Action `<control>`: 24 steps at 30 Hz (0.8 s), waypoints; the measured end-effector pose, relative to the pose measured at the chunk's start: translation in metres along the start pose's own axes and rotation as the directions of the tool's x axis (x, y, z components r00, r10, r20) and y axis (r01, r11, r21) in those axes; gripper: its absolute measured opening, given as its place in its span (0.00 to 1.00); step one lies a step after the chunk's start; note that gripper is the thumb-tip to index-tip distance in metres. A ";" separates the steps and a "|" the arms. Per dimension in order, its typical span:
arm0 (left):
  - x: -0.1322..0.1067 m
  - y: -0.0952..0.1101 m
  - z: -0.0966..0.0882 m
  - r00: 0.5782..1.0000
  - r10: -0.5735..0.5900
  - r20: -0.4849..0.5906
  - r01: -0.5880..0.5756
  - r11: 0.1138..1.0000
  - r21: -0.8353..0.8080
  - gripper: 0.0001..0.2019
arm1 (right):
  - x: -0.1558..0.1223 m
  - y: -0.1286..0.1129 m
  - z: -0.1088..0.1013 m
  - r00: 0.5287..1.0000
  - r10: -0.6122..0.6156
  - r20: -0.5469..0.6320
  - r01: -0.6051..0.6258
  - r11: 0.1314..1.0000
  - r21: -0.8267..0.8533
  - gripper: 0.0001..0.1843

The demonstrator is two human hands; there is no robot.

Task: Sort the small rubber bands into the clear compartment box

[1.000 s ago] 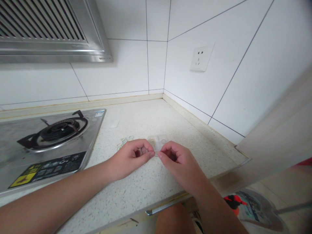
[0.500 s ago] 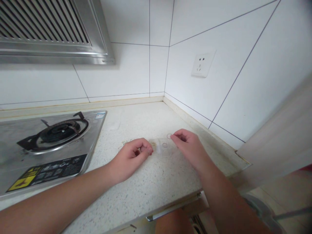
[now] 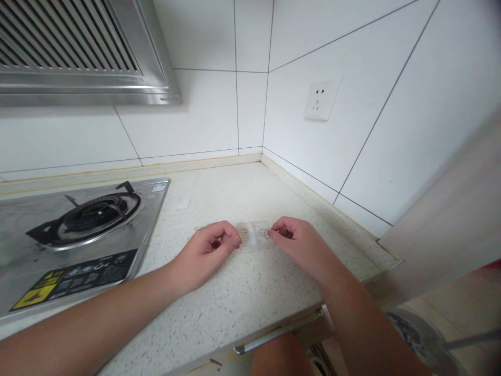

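Observation:
A small clear plastic piece [image 3: 252,233] with round marks lies on the speckled countertop [image 3: 242,292] between my two hands. My left hand [image 3: 209,249] rests on the counter with fingers curled, its fingertips pinching the piece's left end. My right hand [image 3: 299,241] is also curled, thumb and forefinger pinched at the piece's right end by a small ring shape. What, if anything, sits inside either palm is hidden.
A steel gas hob [image 3: 74,230] with a black burner fills the left of the counter, under a range hood [image 3: 78,52]. White tiled walls meet in the corner, with a socket [image 3: 321,98] on the right wall. A wooden panel [image 3: 442,219] stands right.
My right hand moved out to the right and away from the piece half a second ago, then came back in to pinch its right end. The left hand stayed almost still.

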State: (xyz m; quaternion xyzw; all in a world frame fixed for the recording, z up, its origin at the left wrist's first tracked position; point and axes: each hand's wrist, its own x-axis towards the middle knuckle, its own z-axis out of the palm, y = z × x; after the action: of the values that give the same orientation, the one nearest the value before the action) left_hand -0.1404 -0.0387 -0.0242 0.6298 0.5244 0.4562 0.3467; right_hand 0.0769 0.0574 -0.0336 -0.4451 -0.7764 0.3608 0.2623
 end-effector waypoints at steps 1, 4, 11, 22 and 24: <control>0.000 -0.001 0.000 1.000 0.005 -0.003 -0.005 1.000 0.019 0.12 | 0.000 0.000 0.000 1.000 0.000 -0.010 0.000 1.000 -0.003 0.17; 0.000 -0.005 0.000 1.000 0.024 0.011 -0.026 0.988 0.155 0.12 | -0.001 -0.001 0.000 0.999 -0.003 -0.045 0.003 1.000 -0.008 0.15; -0.002 -0.003 -0.003 0.965 0.112 0.238 -0.233 0.784 0.575 0.10 | 0.001 0.000 0.001 0.997 -0.005 -0.076 0.005 1.000 0.008 0.14; -0.003 -0.001 -0.004 0.930 0.171 0.327 -0.347 0.706 0.618 0.06 | 0.000 0.000 0.002 0.997 -0.008 -0.078 0.012 0.999 0.048 0.14; -0.004 -0.002 -0.005 0.924 0.184 0.335 -0.363 0.691 0.625 0.06 | -0.001 -0.001 0.002 0.997 -0.007 -0.077 0.012 0.998 0.063 0.14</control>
State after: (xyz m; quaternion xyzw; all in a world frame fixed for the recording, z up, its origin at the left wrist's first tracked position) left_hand -0.1457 -0.0418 -0.0255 0.8349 0.5061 0.1994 0.0836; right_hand 0.0753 0.0551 -0.0344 -0.4462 -0.7561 0.3667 0.3076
